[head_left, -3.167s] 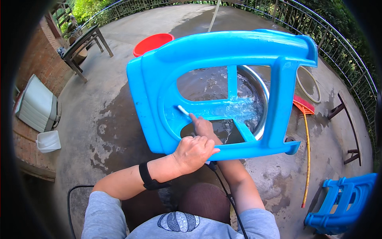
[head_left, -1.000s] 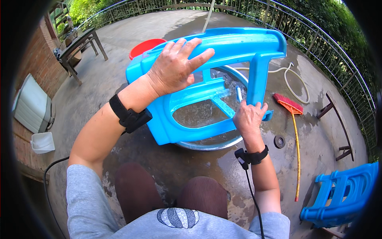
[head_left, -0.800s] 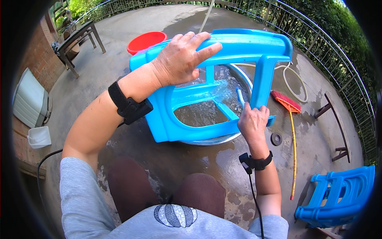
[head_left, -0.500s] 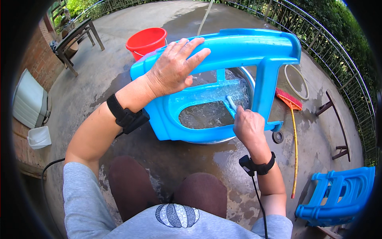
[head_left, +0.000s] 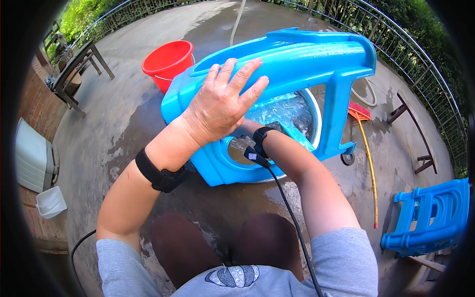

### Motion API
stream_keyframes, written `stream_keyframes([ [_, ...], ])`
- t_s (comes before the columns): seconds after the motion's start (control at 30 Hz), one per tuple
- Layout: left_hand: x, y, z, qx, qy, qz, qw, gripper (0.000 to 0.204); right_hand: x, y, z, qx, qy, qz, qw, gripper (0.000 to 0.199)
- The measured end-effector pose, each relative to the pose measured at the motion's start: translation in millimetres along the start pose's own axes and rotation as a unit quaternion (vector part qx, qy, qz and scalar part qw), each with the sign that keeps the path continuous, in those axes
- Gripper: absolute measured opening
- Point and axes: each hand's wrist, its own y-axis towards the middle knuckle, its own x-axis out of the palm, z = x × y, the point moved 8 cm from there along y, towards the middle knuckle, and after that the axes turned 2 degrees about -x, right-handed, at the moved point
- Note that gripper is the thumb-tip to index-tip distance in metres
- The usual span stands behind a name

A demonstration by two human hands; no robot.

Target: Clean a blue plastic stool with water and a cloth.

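I am out on a wet concrete patio [head_left: 123, 114], ringed by a dark metal railing [head_left: 415, 49] with green bushes beyond it. The biggest thing before me is the blue plastic chair frame [head_left: 307, 59], tipped on its side across a round metal basin [head_left: 314, 116] full of water; the frame's lower rim sits just in front of my knees. A second blue plastic piece [head_left: 435, 213] lies well apart on the ground to my right. A dark wooden bench [head_left: 74, 74] stands far off to my left, near a brick wall, with a pale cushioned seat [head_left: 32, 158] and a small white tub [head_left: 49, 202] closer to me on that side. A red bucket [head_left: 168, 62] stands just behind the frame's left end. An orange-handled broom [head_left: 366, 143] lies on the concrete to the right of the basin, and a pale hose [head_left: 366, 96] curls beside it.

My left hand [head_left: 220, 106] lies flat on the frame's upper bar, fingers spread wide, pressing rather than gripping. My right hand [head_left: 245, 129] reaches through the frame's opening toward the water and is mostly hidden behind my left hand; I cannot tell whether it is closed or holding anything. Both wrists wear black bands, and a thin black cable [head_left: 292, 222] runs from the right one.
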Motion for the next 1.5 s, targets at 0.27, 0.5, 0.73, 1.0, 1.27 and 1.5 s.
stream_keyframes([
  [0.27, 14.2, 2.0, -26.8, -0.001, 0.0, -0.032, 0.999, 0.075, -81.5, 60.9, 131.9, 0.116, -0.262, 0.197, 0.938, 0.029],
  [0.5, 20.2, 12.6, -29.0, 0.009, 0.0, -0.018, 1.0, 0.074, -96.7, 57.2, 190.7, 0.154, -0.296, 0.198, 0.922, 0.03],
  [0.73, 25.9, 25.3, -17.8, 0.004, -0.054, -0.012, 0.998, 0.073, -31.8, 112.8, 124.9, -0.024, -0.123, 0.125, 0.984, 0.025],
  [1.0, 19.3, 16.6, -23.4, 0.004, -0.017, -0.021, 1.0, 0.073, 14.8, 34.3, -12.2, -0.096, -0.199, -0.002, 0.975, 0.026],
  [1.27, 20.7, 11.3, -26.8, -0.007, -0.032, -0.044, 0.998, 0.077, -69.4, 56.7, 123.2, 0.072, -0.348, 0.15, 0.922, 0.031],
  [1.5, 24.6, 14.1, -22.2, -0.014, -0.042, -0.012, 0.999, 0.078, -76.0, 42.7, 164.0, 0.122, -0.332, 0.164, 0.921, 0.027],
])
